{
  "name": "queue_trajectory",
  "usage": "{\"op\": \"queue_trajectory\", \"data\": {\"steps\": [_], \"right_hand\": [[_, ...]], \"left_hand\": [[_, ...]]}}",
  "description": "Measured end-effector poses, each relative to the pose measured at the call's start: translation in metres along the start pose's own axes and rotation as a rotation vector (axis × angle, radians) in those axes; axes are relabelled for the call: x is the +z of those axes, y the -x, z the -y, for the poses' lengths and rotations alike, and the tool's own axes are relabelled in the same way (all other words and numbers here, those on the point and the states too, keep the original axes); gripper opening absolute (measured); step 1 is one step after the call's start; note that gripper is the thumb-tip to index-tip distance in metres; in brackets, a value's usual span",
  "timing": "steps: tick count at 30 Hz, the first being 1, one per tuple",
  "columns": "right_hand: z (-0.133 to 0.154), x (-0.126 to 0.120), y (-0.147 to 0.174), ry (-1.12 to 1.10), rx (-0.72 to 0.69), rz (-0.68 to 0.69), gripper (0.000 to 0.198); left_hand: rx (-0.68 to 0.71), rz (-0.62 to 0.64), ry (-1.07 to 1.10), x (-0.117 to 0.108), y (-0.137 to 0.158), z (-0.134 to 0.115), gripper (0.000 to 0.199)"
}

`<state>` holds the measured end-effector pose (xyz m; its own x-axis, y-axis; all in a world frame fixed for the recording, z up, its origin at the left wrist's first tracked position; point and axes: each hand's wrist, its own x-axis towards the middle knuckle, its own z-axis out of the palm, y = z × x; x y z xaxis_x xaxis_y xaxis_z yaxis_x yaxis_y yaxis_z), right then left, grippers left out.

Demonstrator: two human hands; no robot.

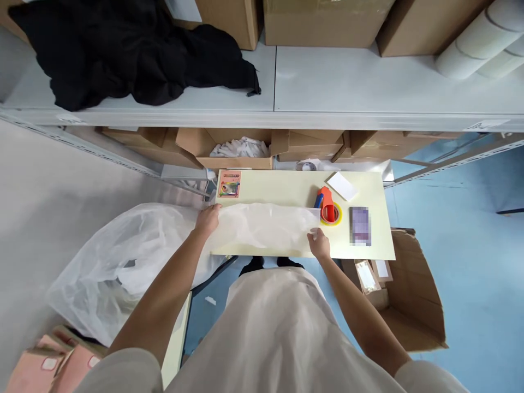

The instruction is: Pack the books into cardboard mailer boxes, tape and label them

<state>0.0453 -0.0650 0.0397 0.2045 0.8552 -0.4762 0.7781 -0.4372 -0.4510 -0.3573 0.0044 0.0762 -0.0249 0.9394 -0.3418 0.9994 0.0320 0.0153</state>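
Translucent white plastic film [264, 225] is held stretched between the two hands, lying over a pale yellow rectangular tabletop [282, 188], its long axis running from left to right, roughly parallel to the table's long edges. Its near right corner is pinched by the curled fingers of the right hand [319, 244], while its left part is gripped by the closed left hand [208, 219] at the table's left edge; how the left fingertips are set cannot be told. From the right fingers the strip is reached to the left, and from the left fingers to the right. Just beyond its right end, an orange-red tape dispenser [325, 199] with a yellow-rimmed roll is placed, to which the right hand is much nearer than the left. Farther right, a flat white rectangular box [342, 186] and a blurred purple rectangular item [360, 226] are seen lying apart. Past the left hand, off the table, a large billowing heap of clear plastic [135, 240] is spread, with which the strip seems to be continuous.
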Motion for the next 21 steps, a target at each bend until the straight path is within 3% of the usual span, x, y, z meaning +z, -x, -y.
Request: {"op": "queue_trajectory", "data": {"steps": [6, 11, 15, 17, 21], "right_hand": [[0.013, 0.011, -0.013, 0.239, 0.181, 0.091, 0.030], [0.000, 0.020, -0.006, 0.198, 0.241, 0.037, 0.042], [-0.005, 0.028, 0.013, 0.149, 0.072, -0.266, 0.063], [-0.001, 0.034, 0.021, 0.149, -0.063, -0.347, 0.064], [0.016, 0.050, 0.025, 0.138, -0.321, -0.183, 0.066]], "left_hand": [[-0.045, 0.042, -0.020, 0.013, -0.005, 0.002, 0.038], [-0.086, 0.001, -0.001, 0.023, -0.014, 0.006, 0.041], [-0.059, -0.170, 0.114, 0.022, -0.009, -0.005, 0.051], [-0.001, -0.179, 0.142, 0.022, 0.002, -0.019, 0.057], [0.223, -0.035, 0.140, 0.038, 0.030, -0.048, 0.068]]}}
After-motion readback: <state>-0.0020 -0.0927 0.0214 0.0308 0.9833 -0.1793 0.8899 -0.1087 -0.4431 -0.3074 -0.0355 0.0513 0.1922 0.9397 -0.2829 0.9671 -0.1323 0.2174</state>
